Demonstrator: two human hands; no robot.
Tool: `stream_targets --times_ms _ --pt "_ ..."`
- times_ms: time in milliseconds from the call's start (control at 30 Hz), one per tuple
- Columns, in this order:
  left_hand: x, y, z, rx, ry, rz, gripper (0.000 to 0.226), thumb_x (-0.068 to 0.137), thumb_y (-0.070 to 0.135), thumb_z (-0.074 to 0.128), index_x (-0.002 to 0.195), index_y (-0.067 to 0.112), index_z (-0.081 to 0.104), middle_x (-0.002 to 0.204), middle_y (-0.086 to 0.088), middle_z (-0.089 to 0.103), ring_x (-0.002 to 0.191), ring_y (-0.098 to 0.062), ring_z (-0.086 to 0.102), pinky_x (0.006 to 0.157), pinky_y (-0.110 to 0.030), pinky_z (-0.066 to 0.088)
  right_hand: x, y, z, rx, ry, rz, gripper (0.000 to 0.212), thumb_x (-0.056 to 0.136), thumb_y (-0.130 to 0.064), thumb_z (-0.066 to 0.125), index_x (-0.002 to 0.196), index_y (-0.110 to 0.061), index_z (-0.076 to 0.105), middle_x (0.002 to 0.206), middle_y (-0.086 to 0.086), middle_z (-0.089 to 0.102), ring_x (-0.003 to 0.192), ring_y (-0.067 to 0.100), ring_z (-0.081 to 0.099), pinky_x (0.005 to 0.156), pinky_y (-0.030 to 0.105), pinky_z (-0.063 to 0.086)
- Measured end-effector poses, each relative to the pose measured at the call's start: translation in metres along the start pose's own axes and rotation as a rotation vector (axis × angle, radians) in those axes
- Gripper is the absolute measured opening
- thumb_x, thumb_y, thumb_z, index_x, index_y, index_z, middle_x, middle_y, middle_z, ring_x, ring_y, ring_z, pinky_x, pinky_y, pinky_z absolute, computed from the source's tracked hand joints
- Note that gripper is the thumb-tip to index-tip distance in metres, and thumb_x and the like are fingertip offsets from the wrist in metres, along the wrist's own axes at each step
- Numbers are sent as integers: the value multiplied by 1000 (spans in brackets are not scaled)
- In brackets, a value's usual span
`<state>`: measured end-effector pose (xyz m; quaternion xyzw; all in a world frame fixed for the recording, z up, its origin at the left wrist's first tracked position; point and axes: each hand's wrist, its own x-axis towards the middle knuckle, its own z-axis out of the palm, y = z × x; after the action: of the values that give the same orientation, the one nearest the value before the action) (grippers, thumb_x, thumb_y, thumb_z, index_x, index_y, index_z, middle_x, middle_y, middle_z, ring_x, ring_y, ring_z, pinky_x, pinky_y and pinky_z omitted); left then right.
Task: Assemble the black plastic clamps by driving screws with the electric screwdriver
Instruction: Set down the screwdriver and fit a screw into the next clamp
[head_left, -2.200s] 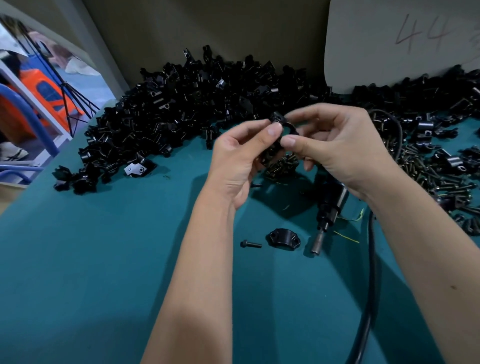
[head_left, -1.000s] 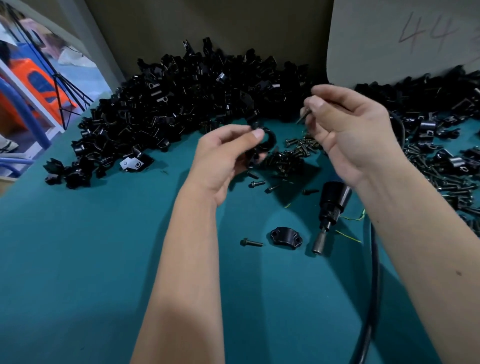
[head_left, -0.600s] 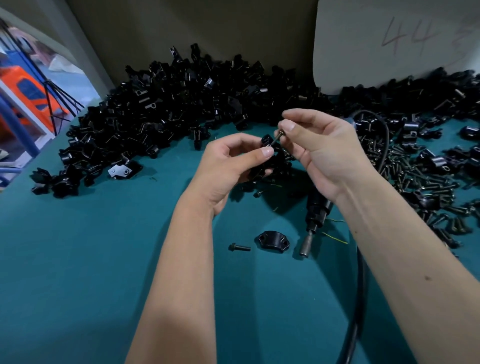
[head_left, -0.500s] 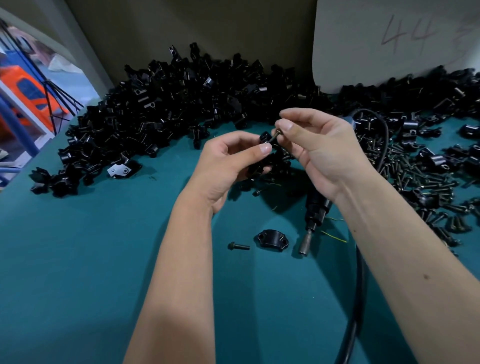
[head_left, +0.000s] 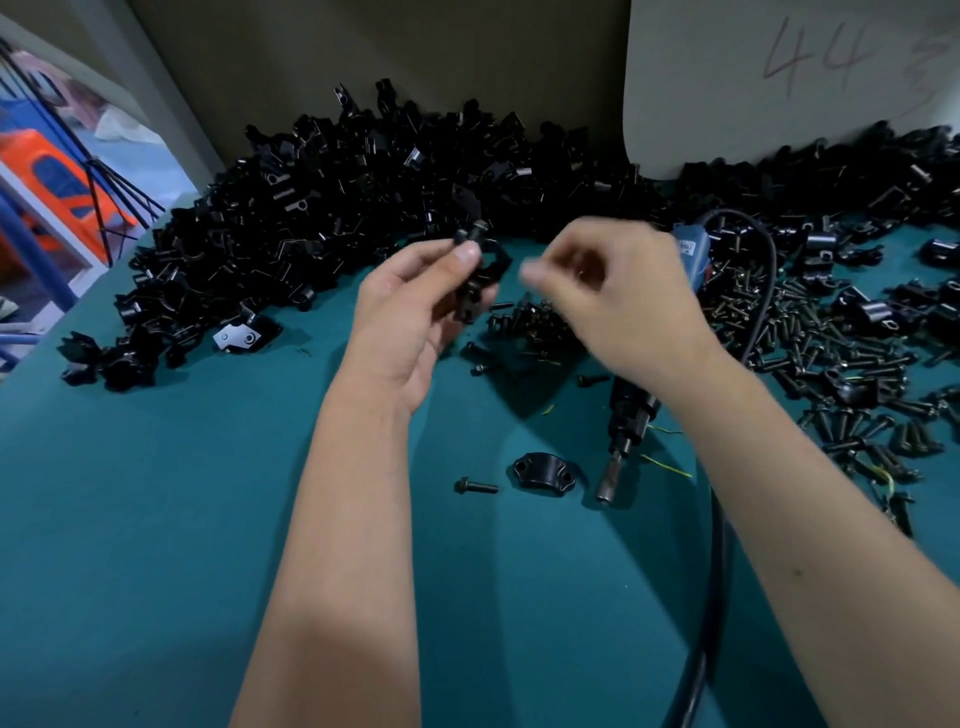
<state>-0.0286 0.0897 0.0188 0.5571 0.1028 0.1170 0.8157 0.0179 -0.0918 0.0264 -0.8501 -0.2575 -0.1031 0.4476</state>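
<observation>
1. My left hand pinches a black clamp between thumb and fingers, held up over the green table, a screw standing out of its top.
2. My right hand hangs just right of the clamp, fingers curled; it is blurred, so I cannot tell whether it holds anything.
3. The electric screwdriver lies under my right wrist, long axis running away from me, bit end nearest me.
4. My right hand is nearer, so I judge it takes the driver.
</observation>
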Motion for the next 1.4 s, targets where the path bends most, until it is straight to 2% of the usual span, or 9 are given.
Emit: stream_targets --times_ms 100,200,367,433,533,733,933,1167,1400 --pt "4 1 -10 -69 137 -36 11 94 16 73 103 11 69 100 -11 78 82 -21 76 66 -22 50 -1 -8 -3 -378 -491 -63 12 84 -32 86 92 -30 77 88 -13 72 83 5 65 83 29 55" --pt "3 2 -12 -247 190 -105 8 93 11 74 97 6 69 99 -19 77 87 -27 77 72 -26 60 -3 -11 2 -382 -591 -28 12 85 -21 84 88 -29 76 89 -11 71 80 3 63 77 26 54" --pt "4 -1 -7 -246 162 -186 12 94 8 71 103 3 67 110 -29 74 89 -29 76 74 -26 60 -3 -6 -1 -340 -536 -21 10 93 -18 77 89 -26 72 87 -12 68 78 1 60 77 26 53" --pt "4 -3 -5 -230 128 -204 12 91 6 73 100 0 68 109 -27 74 88 -27 75 72 -24 60 -2 -1 -3 -223 -392 0 12 94 -17 75 95 -27 70 87 -10 67 76 4 61 79 27 54" --pt "4 -7 -2 -171 54 -210 15 88 -1 75 101 -4 68 103 -22 76 80 -19 74 69 -19 59 1 5 -6 56 -153 62 22 99 -12 68 113 -28 72 85 -7 65 64 8 56 66 22 49" --pt "-1 -11 9 -97 -57 -215 32 71 0 80 97 6 64 92 -12 78 76 -17 75 70 -20 59 0 3 -5 462 125 170 14 92 -6 76 99 -17 79 79 -2 75 64 8 66 54 21 51" --pt "-4 -14 13 16 -123 -280 27 73 -5 79 94 6 66 95 -15 76 77 -19 74 72 -23 61 0 8 -2 442 168 247 10 90 -10 78 92 -20 79 71 -4 74 61 6 65 53 20 50" --pt "-5 -15 15 151 -207 -234 29 72 -5 82 91 11 68 88 -12 76 82 -21 75 78 -28 62 -1 9 4 432 130 200 6 84 -20 86 83 -23 80 72 -4 75 57 5 63 53 19 49" --pt "-6 -18 18 225 -240 -173 40 74 -9 83 108 5 66 89 -18 74 84 -30 73 82 -34 63 -3 9 4 347 30 182 7 84 -23 87 84 -23 80 75 -8 77 62 1 68 56 14 48"
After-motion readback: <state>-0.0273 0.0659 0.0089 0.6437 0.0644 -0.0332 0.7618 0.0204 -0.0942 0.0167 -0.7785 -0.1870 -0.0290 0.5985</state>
